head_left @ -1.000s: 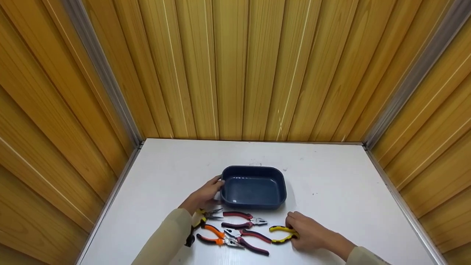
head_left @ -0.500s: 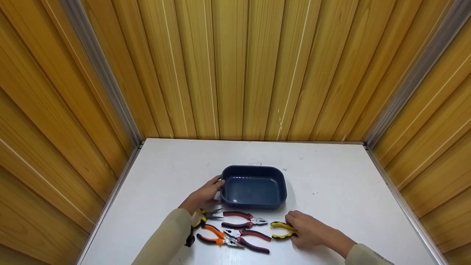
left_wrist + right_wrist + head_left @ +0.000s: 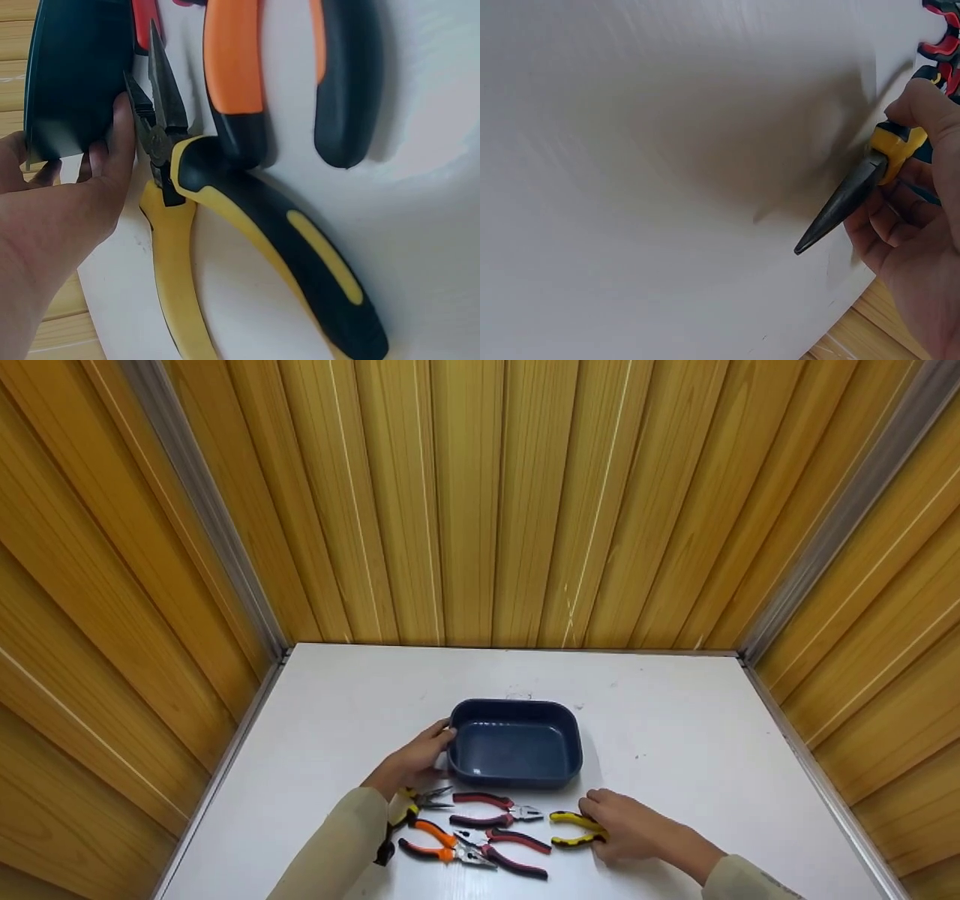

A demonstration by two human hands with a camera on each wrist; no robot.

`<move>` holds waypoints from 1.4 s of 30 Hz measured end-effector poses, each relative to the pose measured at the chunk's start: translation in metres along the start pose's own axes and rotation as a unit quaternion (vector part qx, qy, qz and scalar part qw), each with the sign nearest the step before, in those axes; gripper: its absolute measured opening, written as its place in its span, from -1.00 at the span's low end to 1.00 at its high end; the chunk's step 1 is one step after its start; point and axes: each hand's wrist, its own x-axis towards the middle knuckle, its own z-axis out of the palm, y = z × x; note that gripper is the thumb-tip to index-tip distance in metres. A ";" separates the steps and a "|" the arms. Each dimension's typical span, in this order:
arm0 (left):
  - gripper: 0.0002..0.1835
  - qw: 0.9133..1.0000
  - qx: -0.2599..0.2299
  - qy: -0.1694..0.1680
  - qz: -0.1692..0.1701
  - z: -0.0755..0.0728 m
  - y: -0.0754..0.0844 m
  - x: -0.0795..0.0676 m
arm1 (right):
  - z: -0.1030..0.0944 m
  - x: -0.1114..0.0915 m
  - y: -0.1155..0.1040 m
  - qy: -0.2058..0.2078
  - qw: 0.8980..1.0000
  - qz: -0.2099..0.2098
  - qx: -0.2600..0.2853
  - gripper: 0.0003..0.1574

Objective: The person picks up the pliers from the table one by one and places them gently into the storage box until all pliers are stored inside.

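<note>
My left hand (image 3: 420, 754) holds the left side of a dark blue rectangular bin (image 3: 517, 781), thumb at the rim and fingers along the outer wall. Nothing lies inside the bin. To its right and nearer me, my right hand (image 3: 631, 829) grips yellow-and-black needle-nose pliers (image 3: 577, 841) near the pivot. Their handles point left, slightly spread. The right wrist view shows their dark pointed nose (image 3: 844, 201) sticking out past the fingers, over the white table. Another pair of yellow-and-black needle-nose pliers (image 3: 251, 217) lies beside my left wrist, partly hidden by the sleeve in the head view.
Between my hands lie orange-and-black pliers (image 3: 447, 853), red-and-black pliers (image 3: 483, 820) just before the bin, and a second red-and-black pair (image 3: 519, 838) overlapping the orange ones. The white table (image 3: 675, 720) is bounded by wood-patterned panels (image 3: 480, 510) at the back and sides.
The pliers in my right hand have shifted slightly away from me, their handles turning a little. My left hand and the bin stay put.
</note>
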 end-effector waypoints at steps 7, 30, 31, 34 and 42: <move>-0.34 1.000 -0.005 -0.004 0.000 -0.003 0.000 0.001 | -0.007 0.002 -0.001 0.016 0.999 0.003 0.028 -0.62; -0.31 1.000 -0.018 0.003 0.001 -0.002 0.000 -0.001 | -0.017 0.010 -0.009 0.047 0.987 -0.015 0.156 -0.74; -0.31 1.000 -0.020 0.004 0.000 -0.002 -0.001 -0.001 | -0.017 0.010 -0.009 0.048 0.986 -0.015 0.156 -0.74; -0.30 1.000 -0.022 0.005 -0.001 -0.003 -0.001 -0.002 | -0.018 0.012 -0.010 0.049 0.987 -0.012 0.155 -0.74; -0.33 1.000 -0.007 0.008 0.003 -0.003 -0.003 0.001 | -0.020 0.015 -0.011 0.054 0.987 -0.012 0.148 -0.71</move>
